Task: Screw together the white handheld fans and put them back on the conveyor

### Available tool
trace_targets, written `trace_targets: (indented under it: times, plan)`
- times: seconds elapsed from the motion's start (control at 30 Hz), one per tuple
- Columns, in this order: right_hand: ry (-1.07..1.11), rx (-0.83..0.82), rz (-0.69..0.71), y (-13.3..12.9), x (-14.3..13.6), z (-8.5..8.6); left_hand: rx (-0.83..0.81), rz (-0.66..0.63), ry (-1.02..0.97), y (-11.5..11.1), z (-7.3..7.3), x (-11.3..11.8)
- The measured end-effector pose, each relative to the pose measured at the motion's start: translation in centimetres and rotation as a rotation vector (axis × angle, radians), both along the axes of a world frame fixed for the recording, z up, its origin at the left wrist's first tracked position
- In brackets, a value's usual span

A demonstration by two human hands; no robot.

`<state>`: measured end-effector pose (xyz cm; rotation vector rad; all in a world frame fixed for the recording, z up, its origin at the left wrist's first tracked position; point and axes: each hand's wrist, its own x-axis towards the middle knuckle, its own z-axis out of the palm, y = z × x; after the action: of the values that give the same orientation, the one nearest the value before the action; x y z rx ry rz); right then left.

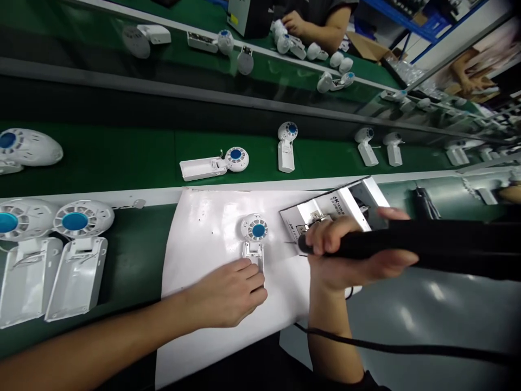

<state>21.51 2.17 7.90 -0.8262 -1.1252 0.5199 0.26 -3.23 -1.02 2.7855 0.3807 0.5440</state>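
Note:
A white fan unit with a blue centre lies on the white sheet, its open handle shell pointing toward me. My left hand is closed over the lower part of that shell and hides most of it. In my right hand is a black electric screwdriver, held level with its thin tip pointing left, a little right of the shell. Behind the right hand stands a white and metal screw dispenser box, partly covered by the hand.
Two large white fan units with open handles lie at the left. More units rest along the green conveyor behind the sheet. A black cable runs across the lower right. Across the line, a person's hand is near several fan heads.

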Motion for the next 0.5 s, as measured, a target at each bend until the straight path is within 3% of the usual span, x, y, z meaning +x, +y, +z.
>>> trace_targets:
  times: [0.17,0.33,0.5]
  plan:
    - [0.058,0.034,0.202,-1.4,-3.4,-1.0,0.013,0.009,-0.038,0.2,0.2,0.0]
    - [0.056,0.032,0.22,-0.8,-4.4,-2.1,0.007,0.012,-0.046,0.2,0.2,0.0]
    - [0.091,-0.085,0.217,-0.3,-5.1,-3.4,0.003,0.016,-0.044,0.2,0.2,-0.1]
